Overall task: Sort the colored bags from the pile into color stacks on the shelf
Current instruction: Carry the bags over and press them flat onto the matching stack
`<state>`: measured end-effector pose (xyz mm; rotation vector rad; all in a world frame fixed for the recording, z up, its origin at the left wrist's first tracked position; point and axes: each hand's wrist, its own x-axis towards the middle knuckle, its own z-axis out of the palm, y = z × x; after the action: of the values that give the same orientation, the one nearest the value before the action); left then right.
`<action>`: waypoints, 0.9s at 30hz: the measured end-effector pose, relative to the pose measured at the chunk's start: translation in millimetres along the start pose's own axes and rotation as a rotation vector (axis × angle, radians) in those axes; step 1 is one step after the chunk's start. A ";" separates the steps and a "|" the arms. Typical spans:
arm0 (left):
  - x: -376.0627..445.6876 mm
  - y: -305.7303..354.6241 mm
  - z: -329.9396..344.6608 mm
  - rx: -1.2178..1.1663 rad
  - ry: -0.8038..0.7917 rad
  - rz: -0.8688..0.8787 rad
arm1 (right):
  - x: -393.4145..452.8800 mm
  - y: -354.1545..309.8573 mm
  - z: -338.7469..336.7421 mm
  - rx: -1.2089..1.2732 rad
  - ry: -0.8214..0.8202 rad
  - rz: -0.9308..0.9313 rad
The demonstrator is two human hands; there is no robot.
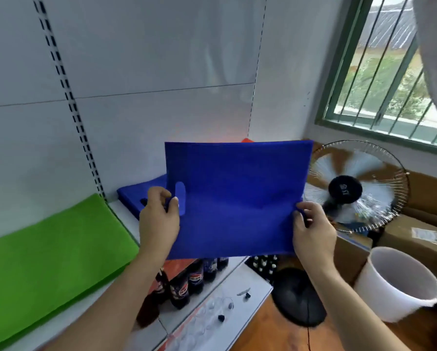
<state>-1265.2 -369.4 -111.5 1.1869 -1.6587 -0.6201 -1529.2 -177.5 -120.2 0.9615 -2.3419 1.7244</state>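
I hold a bag (237, 198) up between my left hand (159, 219) and right hand (313, 231), above the shelf (126, 214). One stack (47, 254) lies at left, another (139, 196) behind the bag. Bottles (187, 285) stand below; a fan (356, 188) and bucket (394, 282) sit to the right.

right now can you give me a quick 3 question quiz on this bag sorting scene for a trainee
1. True or false: both hands grip the blue bag held up over the shelf.
2. Multiple choice: which stack lies nearest the left hand? A) the green stack B) the blue stack C) a yellow stack
3. Fill in: the floor fan stands on the ____ hand's side.

Key
1. True: the left hand holds the edge by the handle cut-out, and the right hand holds the opposite edge.
2. B: the blue stack lies just behind the left hand, and the green stack lies further left.
3. right
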 end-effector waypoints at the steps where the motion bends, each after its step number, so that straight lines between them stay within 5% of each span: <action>1: 8.9 -4.1 3.3 0.006 0.013 0.013 | 11.7 1.4 12.4 -0.010 -0.020 -0.048; 8: 59.2 -23.6 13.8 0.082 0.075 0.022 | 89.0 -4.2 89.0 -0.064 -0.182 -0.247; 17: 62.6 -60.2 -1.4 0.465 0.062 -0.167 | 133.9 -14.8 190.7 -0.242 -0.660 -0.457; 27: 38.4 -48.6 17.6 0.894 0.040 -0.368 | 159.1 -3.5 243.2 -0.472 -0.889 -0.716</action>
<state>-1263.1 -425.7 -142.5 2.1530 -1.7360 -0.0244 -1583.5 -462.4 -140.1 2.3607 -2.1060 0.4655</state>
